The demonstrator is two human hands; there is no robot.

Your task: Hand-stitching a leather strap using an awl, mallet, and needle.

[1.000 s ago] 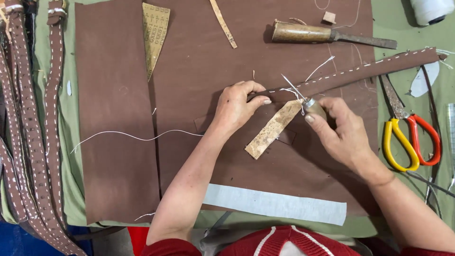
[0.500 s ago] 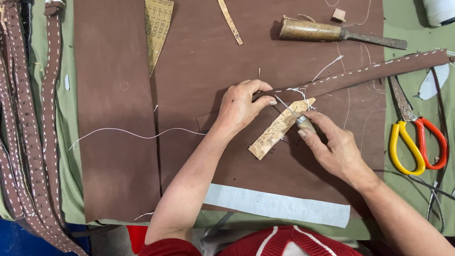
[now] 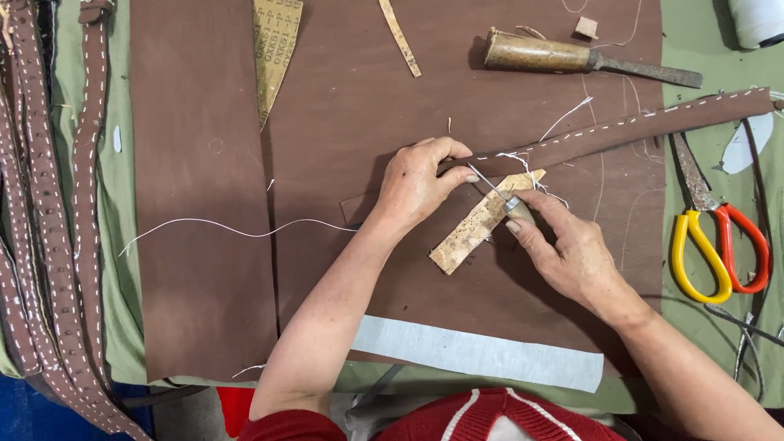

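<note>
My left hand [image 3: 418,184] pinches the near end of a long brown leather strap [image 3: 637,124] with white stitching, which runs off to the upper right. My right hand [image 3: 567,249] grips a small awl [image 3: 496,191] whose thin metal point reaches up to the strap end beside my left fingers. Under both lies a tan cork-like strip [image 3: 478,224], slanting across a large brown leather sheet [image 3: 351,122]. Loose white thread [image 3: 233,231] trails left from the strap.
Scissors [image 3: 712,245] with yellow and red handles lie at the right. A wooden-handled chisel [image 3: 572,59] rests at the top. Several stitched brown straps [image 3: 49,212] hang down the left edge. A sandpaper piece [image 3: 273,49] and a white strip [image 3: 482,355] lie on the green cloth [image 3: 719,49].
My right hand has slid down and right a little, drawing the awl's point out so it shows between my hands. My left hand keeps its hold on the strap end.
</note>
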